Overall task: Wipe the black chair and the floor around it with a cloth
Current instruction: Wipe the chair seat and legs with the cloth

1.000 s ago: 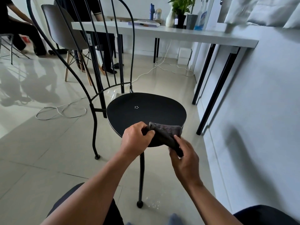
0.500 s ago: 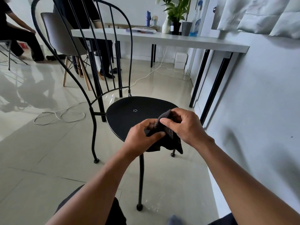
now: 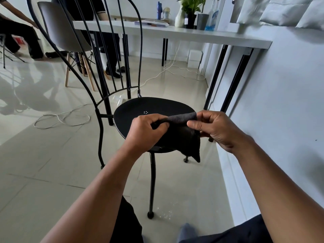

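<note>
A black metal chair (image 3: pixel 140 107) with a round seat and a tall wire back stands in front of me on the pale tiled floor (image 3: pixel 43 163). Above the seat's near edge I hold a dark grey cloth (image 3: pixel 182 132) stretched between both hands. My left hand (image 3: pixel 147 132) grips its left end in curled fingers. My right hand (image 3: pixel 215 128) pinches the top right edge between thumb and fingers. The cloth's lower corner hangs down past the seat edge.
A white wall runs along the right. A white desk (image 3: pixel 210 36) on black legs stands behind the chair. A grey chair (image 3: pixel 63 32) and seated people are at the back left. White cables (image 3: pixel 63 118) lie on the floor. Small wet specks (image 3: pixel 165 213) mark the tiles near the chair's front leg.
Both hands lifted the cloth off the seat edge and pulled it apart. My right hand moved from below the cloth up to its top right edge, spreading it wider.
</note>
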Demonstrator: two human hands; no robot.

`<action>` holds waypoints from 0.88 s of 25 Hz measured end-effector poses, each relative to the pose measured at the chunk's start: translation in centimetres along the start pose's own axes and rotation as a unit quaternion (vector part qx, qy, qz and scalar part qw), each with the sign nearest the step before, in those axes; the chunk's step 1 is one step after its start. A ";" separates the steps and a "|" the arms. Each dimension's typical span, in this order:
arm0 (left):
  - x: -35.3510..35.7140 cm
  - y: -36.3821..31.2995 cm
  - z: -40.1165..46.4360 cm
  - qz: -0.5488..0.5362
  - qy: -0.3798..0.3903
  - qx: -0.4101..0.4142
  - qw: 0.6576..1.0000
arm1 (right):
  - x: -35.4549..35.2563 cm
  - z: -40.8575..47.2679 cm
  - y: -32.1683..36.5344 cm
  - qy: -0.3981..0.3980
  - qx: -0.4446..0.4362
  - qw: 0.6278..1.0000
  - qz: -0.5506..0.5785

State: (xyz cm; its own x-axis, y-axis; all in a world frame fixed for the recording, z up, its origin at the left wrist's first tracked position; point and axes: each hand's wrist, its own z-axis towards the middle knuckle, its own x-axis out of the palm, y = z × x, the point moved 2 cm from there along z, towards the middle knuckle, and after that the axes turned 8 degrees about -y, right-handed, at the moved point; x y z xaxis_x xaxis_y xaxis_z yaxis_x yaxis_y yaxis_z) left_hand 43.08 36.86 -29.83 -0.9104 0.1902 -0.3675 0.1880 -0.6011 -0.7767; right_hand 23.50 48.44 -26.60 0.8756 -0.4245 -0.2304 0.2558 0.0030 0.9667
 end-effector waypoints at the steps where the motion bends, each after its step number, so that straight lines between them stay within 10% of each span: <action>1: 0.1 0.0 0.1 -0.006 -0.005 -0.015 1.000 | -0.1 0.1 -0.1 -0.019 0.010 1.000 0.005; 7: 0.4 -0.6 -0.4 -0.195 0.165 -0.232 0.939 | 2.1 0.4 -1.7 -0.126 0.105 0.978 0.126; 22: 0.9 0.8 0.6 -0.193 0.154 -0.203 0.948 | 1.3 0.6 -5.0 -0.102 0.052 0.991 0.074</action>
State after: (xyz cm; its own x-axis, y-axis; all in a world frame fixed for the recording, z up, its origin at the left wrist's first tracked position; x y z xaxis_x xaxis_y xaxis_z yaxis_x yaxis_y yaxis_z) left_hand 42.16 36.05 -30.52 -0.8015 0.5897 -0.0994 0.0460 -0.1048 -0.9934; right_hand 23.15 47.28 -31.65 0.7962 -0.6011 -0.0679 0.0775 -0.0099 0.9969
